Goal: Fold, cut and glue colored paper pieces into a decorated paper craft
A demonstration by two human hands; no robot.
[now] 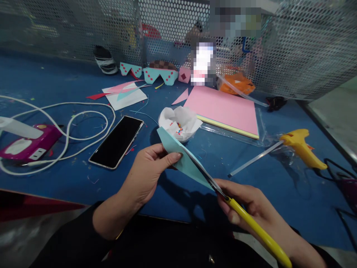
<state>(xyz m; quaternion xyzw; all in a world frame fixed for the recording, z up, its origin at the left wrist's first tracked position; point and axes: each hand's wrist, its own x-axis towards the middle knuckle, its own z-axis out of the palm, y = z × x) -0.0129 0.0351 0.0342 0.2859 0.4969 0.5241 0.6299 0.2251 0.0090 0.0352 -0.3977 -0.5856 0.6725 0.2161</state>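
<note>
The left hand [147,169] pinches blue paper [192,169] under its thumb [173,159]. The right hand [251,206] grips yellow scissors [256,226] against it. The paper seems light and bendy, best pinched away from the blades [208,177].

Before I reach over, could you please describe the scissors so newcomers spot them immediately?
Over the blue table's near edge, find the person's right hand. It holds the yellow-handled scissors; unlike the yellow glue gun, they have metal blades meeting pale blue paper.
</note>
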